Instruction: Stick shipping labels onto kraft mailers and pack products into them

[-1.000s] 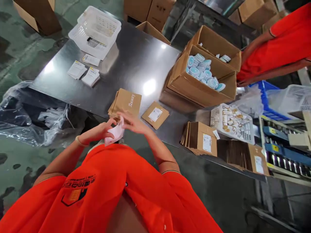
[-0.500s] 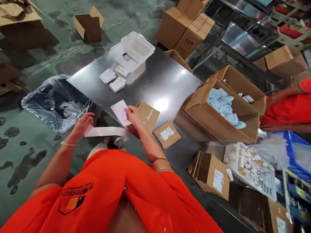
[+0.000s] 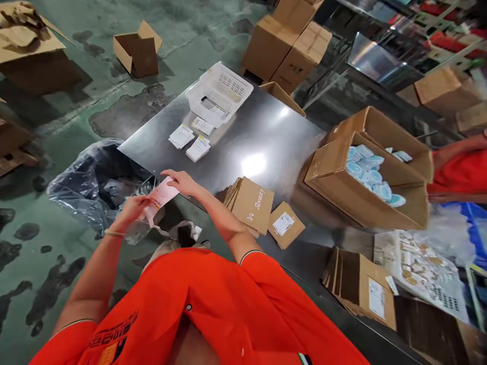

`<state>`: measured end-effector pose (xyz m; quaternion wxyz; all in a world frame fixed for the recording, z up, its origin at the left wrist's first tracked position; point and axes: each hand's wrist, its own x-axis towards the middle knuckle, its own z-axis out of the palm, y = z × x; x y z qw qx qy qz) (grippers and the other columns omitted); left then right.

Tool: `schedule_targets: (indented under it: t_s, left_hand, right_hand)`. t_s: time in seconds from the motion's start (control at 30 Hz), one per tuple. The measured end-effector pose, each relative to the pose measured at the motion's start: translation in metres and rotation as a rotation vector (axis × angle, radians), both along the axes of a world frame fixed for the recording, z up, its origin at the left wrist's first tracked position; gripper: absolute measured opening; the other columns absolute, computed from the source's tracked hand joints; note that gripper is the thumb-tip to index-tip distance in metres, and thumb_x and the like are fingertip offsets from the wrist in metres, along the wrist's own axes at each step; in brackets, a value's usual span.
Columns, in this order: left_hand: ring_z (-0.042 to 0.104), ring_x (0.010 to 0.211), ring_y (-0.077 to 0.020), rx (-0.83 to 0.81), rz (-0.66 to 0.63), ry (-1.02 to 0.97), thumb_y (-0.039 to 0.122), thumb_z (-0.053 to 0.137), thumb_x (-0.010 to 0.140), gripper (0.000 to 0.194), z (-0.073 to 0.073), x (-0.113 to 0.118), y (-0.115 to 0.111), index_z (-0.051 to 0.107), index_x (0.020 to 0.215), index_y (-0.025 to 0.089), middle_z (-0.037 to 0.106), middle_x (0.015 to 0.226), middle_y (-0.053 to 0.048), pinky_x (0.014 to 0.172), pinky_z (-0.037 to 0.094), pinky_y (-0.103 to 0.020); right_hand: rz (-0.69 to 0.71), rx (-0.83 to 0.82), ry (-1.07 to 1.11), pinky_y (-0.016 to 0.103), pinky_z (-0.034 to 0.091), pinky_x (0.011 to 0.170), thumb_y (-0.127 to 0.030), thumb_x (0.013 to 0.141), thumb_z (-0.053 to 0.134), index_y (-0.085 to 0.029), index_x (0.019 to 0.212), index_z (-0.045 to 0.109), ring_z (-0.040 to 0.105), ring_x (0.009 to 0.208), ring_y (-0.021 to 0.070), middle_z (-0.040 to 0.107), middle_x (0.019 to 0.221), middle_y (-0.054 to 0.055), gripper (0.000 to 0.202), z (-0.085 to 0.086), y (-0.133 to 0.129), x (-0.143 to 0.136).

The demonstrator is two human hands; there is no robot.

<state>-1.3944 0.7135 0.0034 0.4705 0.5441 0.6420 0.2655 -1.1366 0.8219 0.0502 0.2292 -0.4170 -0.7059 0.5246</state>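
While hands (image 3: 133, 209) (image 3: 184, 183) grasp pale label (image 3: 163, 194), metal table (image 3: 224, 162) gleams above stained green floor (image 3: 190, 38).

The left hand (image 3: 133, 209) grips a pale printed sheet (image 3: 164, 192) — the right hand (image 3: 184, 183) at its far corner. A plastic-lined bin (image 3: 81, 175) sits beside the left hand; folded brown cartons (image 3: 251, 205) lie right of both — on the metal table (image 3: 228, 152).
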Motion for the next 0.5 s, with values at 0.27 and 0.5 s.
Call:
schedule_targets:
  t_s: [0.27, 0.5]
  left_hand:
    - [0.041, 0.059, -0.014, -0.134, -0.073, -0.204, 0.057, 0.081, 0.071, 0.043, -0.011, -0.011, 0.057, 0.064, 0.062, 0.019, 0.051, 0.057, -0.001, 0.053, 0.03, -0.025]
    - [0.045, 0.059, -0.0134, -0.121, 0.059, -0.29, 0.076, 0.084, 0.069, 0.06, -0.043, -0.024, 0.074, 0.069, 0.07, 0.018, 0.059, 0.06, -0.002, 0.054, 0.035, -0.026]
  right_hand:
    - [-0.355, -0.059, -0.03, 0.024, 0.038, 0.072, -0.018, 0.085, 0.063, -0.019, 0.073, 0.071, 0.053, 0.072, 0.0136, 0.063, 0.069, -0.004, 0.014, -0.045, -0.004, -0.02]
    - [-0.813, -0.201, -0.047, 0.022, 0.044, 0.062, -0.033, 0.091, 0.063, -0.021, 0.084, 0.071, 0.052, 0.062, 0.0139, 0.058, 0.063, -0.006, 0.016, -0.082, 0.005, 0.017]
